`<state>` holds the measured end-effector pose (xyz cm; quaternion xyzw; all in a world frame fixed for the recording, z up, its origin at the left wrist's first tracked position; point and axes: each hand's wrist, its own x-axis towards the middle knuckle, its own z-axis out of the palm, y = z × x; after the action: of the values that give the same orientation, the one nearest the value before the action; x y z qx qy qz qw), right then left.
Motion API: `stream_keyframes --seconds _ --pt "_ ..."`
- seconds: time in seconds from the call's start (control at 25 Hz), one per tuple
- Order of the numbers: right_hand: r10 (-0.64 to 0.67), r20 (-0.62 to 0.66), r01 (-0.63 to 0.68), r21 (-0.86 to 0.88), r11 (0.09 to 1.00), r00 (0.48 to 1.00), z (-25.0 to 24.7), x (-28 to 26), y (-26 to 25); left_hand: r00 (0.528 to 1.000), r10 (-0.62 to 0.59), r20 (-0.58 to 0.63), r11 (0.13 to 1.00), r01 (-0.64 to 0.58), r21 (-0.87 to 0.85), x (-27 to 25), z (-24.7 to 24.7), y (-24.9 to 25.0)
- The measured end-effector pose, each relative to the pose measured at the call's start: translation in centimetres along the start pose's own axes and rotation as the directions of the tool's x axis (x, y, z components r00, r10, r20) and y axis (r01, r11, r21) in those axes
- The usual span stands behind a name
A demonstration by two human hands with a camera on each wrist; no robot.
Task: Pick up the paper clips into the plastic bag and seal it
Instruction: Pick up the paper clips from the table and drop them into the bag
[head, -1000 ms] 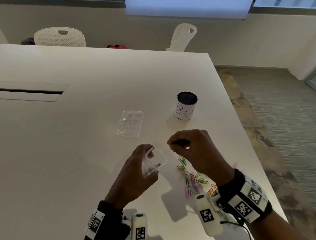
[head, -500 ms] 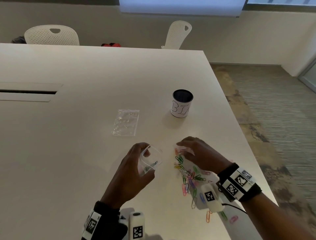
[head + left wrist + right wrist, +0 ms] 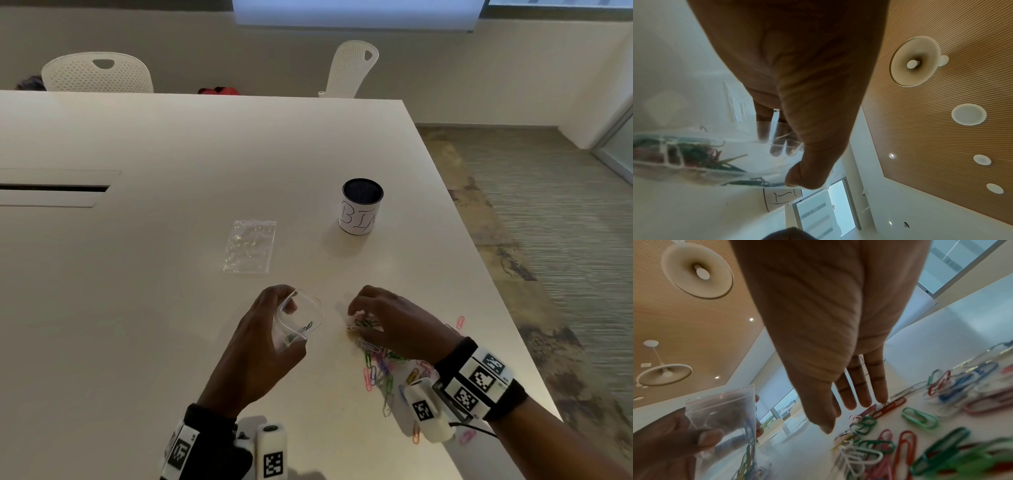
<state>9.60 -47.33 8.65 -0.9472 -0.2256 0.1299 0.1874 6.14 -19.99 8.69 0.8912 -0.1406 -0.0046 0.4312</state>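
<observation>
My left hand (image 3: 263, 329) grips a small clear zip bag (image 3: 301, 322) and holds its mouth open toward the right. A few paper clips lie inside the bag (image 3: 723, 426), and my fingers show through the plastic (image 3: 777, 142). Coloured paper clips (image 3: 383, 373) are scattered on the white table near its right front corner. My right hand (image 3: 363, 318) is down on the far end of that pile. Its fingertips (image 3: 879, 397) touch a red clip among the clips (image 3: 920, 418), and the thumb is spread apart from them. Nothing shows as pinched between them.
A second, flat clear bag (image 3: 249, 247) lies farther back on the table. A dark cup with a white "BIN" label (image 3: 361, 207) stands to its right. The table's right edge (image 3: 479, 270) runs close to the clips. A cable slot (image 3: 54, 188) is at the left.
My right hand has dropped from beside the bag's mouth down onto the clip pile. The left hand keeps the bag open in about the same place.
</observation>
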Motion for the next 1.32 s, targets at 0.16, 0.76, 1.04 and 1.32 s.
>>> stream_keyframes --seconds 0.16,0.76,1.04,1.32 --pt "-0.025 0.073 0.027 -0.025 0.999 0.997 0.1 -0.4 -0.5 1.0 0.005 0.002 1.0 -0.005 -0.001 0.0 0.0 0.0" --pt "-0.025 0.115 0.046 -0.184 0.982 0.993 0.4 -2.7 -0.6 1.0 0.006 0.006 1.0 -0.006 -0.015 0.2 0.2 0.0" --pt "-0.022 0.033 0.028 -0.197 0.98 0.999 1.2 -2.4 -1.3 1.0 0.012 0.004 1.0 -0.012 -0.016 0.2 0.2 -0.1" --pt "0.07 -0.059 -0.073 -0.045 0.996 0.996 0.7 -1.9 -0.3 1.0 0.007 -0.003 1.0 -0.007 -0.027 0.0 -0.1 0.1"
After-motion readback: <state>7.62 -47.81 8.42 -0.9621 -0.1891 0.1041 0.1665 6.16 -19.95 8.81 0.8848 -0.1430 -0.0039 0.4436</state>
